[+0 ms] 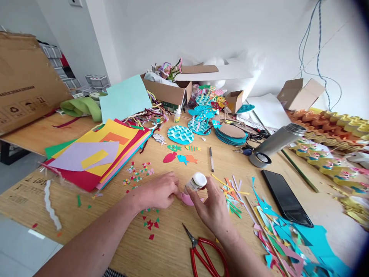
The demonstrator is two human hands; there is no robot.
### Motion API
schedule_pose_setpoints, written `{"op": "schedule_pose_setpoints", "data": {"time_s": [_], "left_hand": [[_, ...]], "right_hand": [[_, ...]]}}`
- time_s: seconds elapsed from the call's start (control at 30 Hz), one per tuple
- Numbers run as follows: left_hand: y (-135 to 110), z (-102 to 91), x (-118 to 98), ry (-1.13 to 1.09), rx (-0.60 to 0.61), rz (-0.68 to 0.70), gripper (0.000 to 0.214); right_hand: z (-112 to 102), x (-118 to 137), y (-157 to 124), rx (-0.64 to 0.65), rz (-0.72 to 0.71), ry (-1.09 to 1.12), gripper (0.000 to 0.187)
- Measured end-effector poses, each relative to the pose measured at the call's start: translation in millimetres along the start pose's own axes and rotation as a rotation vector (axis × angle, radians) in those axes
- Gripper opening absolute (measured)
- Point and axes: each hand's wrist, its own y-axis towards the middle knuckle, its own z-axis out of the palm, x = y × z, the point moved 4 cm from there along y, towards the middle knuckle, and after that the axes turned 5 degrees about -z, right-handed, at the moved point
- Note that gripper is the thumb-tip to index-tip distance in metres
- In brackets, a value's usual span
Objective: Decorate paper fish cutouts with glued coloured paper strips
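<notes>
My right hand is wrapped round a small white bottle, tilted over a pink paper piece on the wooden table. The bottle's lower end, at the paper, is hidden by my fingers. My left hand is closed, its fingertips at the left edge of the pink paper. Just beyond lie fish-shaped paper cutouts: a dark pink one, a blue one, an orange one and two patterned ones. Red-handled scissors rest below my right hand. Small paper bits are scattered around my left wrist.
Coloured paper sheets are stacked at left. On the right are a phone, a metal flask, paper strips and blue offcuts. Wavy blue discs, a pen and an open cardboard box stand farther back.
</notes>
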Motion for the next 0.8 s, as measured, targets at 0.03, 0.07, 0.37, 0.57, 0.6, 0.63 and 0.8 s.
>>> {"op": "schedule_pose_setpoints", "data": {"time_s": [0.03,0.07,0.37,0.57,0.6,0.63,0.8], "left_hand": [[0.0,0.0,0.1,0.002,0.003,-0.004,0.029],[-0.1,0.2,0.2,0.004,0.008,-0.009,0.029],[-0.1,0.4,1.2,-0.006,0.008,-0.012,0.03],[0.5,0.1,1.1,-0.006,0.005,-0.004,0.026],[0.7,0.2,1.6,-0.012,0.001,-0.002,0.026],[0.8,0.1,2.4,-0.019,-0.005,-0.003,0.026],[1.0,-0.3,5.9,-0.039,-0.036,0.002,0.025]], "right_hand": [[-0.8,-0.4,-0.1,-0.007,0.001,-0.008,0.013],[-1.9,-0.9,-0.2,-0.021,0.006,-0.016,0.014],[-5.6,-1.8,-3.6,0.015,0.034,0.017,0.016],[-4.9,1.6,-4.6,0.039,0.007,0.03,0.016],[-4.8,2.5,-4.5,0.04,-0.002,0.029,0.017],[-4.6,3.0,-4.5,0.042,-0.005,0.029,0.017],[-4.5,3.0,-4.4,0.041,-0.014,0.023,0.019]]}}
